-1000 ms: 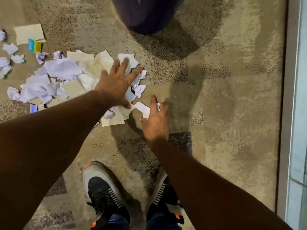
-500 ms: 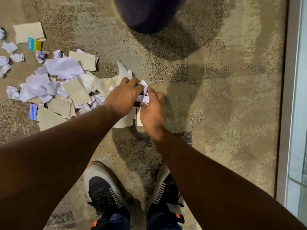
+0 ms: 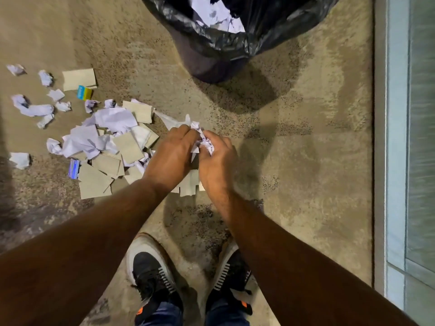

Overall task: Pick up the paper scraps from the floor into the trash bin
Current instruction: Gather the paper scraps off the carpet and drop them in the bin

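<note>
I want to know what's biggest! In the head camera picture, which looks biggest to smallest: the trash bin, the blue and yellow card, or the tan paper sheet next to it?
1. trash bin, though cut off at the top edge.
2. tan paper sheet.
3. blue and yellow card, touching that sheet's lower edge.
</note>
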